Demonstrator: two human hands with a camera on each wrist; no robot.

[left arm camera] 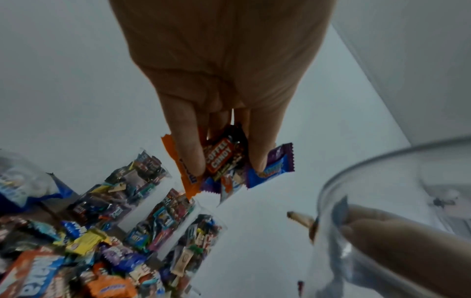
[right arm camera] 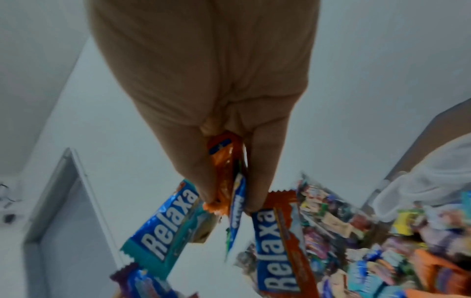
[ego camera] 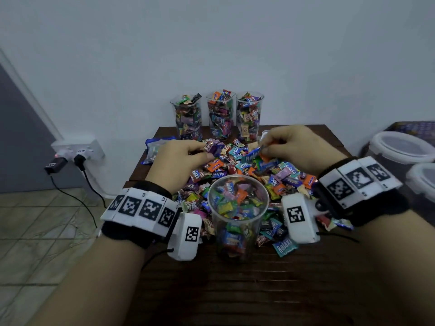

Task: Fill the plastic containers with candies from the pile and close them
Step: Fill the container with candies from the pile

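Observation:
A pile of wrapped candies covers the middle of the dark wooden table. In front of it stands a clear plastic container, open and partly filled. My left hand hovers over the pile's left side and grips a bunch of candies, among them a coffee candy and orange and purple wrappers. My right hand is over the pile's right side, holding several candies, with blue Relaxa wrappers hanging from the fingers.
Three full clear containers stand in a row at the table's back edge against the wall. A torn blue bag lies at the back left. White lidded tubs sit off to the right. Chargers and cables hang at a wall socket on the left.

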